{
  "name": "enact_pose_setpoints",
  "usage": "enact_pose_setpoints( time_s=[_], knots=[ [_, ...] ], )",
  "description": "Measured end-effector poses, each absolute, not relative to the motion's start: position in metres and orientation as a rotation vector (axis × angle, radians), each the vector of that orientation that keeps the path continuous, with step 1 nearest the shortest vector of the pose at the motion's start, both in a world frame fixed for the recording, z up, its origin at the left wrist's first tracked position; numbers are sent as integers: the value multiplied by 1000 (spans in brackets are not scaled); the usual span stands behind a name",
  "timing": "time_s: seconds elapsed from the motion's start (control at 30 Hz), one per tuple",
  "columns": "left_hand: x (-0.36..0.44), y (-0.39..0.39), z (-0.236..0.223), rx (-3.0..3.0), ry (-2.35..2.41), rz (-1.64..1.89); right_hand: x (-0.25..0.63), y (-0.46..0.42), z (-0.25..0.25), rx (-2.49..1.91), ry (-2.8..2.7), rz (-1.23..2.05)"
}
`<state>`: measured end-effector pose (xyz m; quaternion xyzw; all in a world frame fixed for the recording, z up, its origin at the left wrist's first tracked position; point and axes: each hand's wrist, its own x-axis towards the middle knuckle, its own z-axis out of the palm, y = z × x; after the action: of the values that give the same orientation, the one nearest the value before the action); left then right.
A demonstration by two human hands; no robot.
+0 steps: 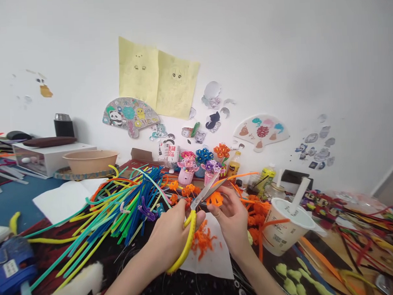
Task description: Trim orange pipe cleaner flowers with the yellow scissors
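My left hand (172,230) is closed around yellow-handled scissors (190,236). Their metal blades are parted and point up and right, beside the orange fuzzy stem in my other hand. Between its thumb and fingers, my right hand (233,219) pinches an orange pipe cleaner piece (215,199), bent into a rounded shape, with a long stem reaching right above the fingers. Below both hands, orange fuzz clippings (202,241) lie on a white paper sheet (216,265). Several finished orange pipe cleaner flowers (188,190) sit just behind the scissors.
A heap of coloured pipe cleaners (127,210) spreads at left, near a blue glue gun (15,265). A lidded drink cup with a straw (278,228) stands close to my right forearm. Small flower pots (186,176) and bottles (235,164) line the wall.
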<state>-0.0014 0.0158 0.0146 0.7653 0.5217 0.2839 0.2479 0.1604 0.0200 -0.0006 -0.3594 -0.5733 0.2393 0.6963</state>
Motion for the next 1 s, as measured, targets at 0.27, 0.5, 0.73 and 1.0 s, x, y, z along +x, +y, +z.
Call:
enact_pose_setpoints(
  time_s=[0.27, 0.5, 0.73, 1.0],
  knots=[
    [2, 11, 19, 2067, 1388, 795, 159, 19, -2, -786, -1325, 530],
    [2, 12, 18, 2088, 1400, 792, 159, 21, -5, -768, -1369, 488],
    [0, 13, 20, 2152, 1432, 726, 160, 20, -3, -772, -1372, 502],
    [-2, 16, 16, 2203, 1463, 709, 161, 18, -3, -799, -1338, 466]
  ],
)
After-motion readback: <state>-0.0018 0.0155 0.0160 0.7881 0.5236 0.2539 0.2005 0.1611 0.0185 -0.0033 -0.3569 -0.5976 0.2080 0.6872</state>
